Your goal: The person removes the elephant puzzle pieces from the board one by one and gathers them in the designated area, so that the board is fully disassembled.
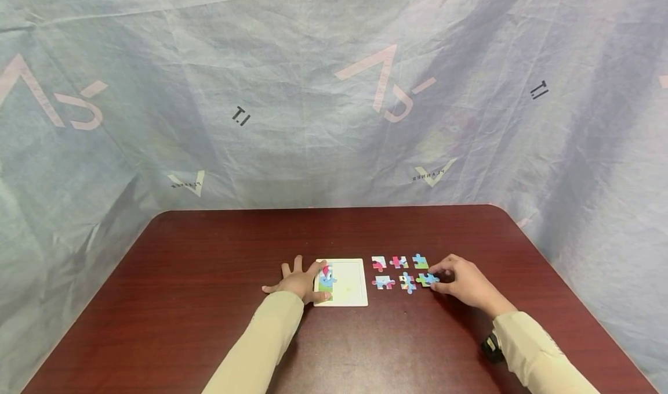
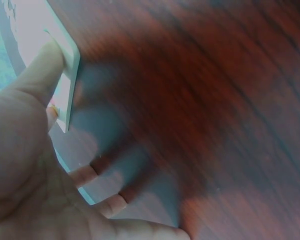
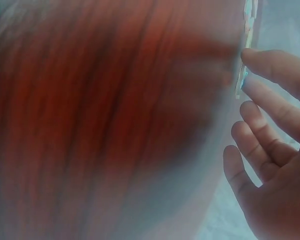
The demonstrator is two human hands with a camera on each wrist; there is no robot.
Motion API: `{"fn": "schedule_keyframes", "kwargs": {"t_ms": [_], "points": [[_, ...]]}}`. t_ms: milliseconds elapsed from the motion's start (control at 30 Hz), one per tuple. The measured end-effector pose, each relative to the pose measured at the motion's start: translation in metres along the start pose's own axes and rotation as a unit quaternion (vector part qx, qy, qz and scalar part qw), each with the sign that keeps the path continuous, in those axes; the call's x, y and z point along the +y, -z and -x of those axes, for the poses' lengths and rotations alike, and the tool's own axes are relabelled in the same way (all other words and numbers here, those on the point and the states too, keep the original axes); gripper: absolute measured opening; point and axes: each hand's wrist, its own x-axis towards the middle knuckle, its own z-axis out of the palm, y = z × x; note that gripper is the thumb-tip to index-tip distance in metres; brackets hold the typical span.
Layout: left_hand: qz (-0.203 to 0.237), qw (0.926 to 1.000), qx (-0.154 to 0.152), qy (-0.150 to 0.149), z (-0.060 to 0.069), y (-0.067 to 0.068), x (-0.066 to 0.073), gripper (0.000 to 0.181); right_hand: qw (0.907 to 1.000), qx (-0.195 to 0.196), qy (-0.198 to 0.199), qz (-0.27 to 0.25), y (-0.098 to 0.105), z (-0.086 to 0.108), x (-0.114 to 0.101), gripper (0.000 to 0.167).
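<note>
Red-brown table (image 1: pixel 182 307) bears five pieces (image 1: pixel 407 281), left fingers (image 1: pixel 320 296) splayed, right fingers (image 1: pixel 442 288) pinching a blue-green piece (image 1: pixel 427 279).

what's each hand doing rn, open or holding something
Left hand: open, fingers spread, touching the puzzle tray.
Right hand: closed on a puzzle piece, pinching it.

Left hand (image 1: pixel 296 284) with fingers (image 1: pixel 298 263) wide apart, right hand (image 1: pixel 466 280) in a thumb-and-forefinger pinch, both arms (image 1: pixel 259 340) forward.
</note>
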Motion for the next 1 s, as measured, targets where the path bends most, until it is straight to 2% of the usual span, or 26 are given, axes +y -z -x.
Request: {"fn": "schedule_keyframes", "kwargs": {"t_ms": [700, 1000], "points": [[-0.002, 1.0000, 0.002, 0.000, -0.0037, -0.0022, -0.0013, 0.077, 1.0000, 0.001, -0.007, -0.004, 0.0000, 0.0020, 0.0027, 0.026], [-0.002, 1.0000, 0.000, 0.000, -0.0029, -0.0016, -0.0009, 0.077, 0.9995, 0.032, -0.003, -0.006, -0.0031, -0.0009, -0.0056, 0.021]]}}
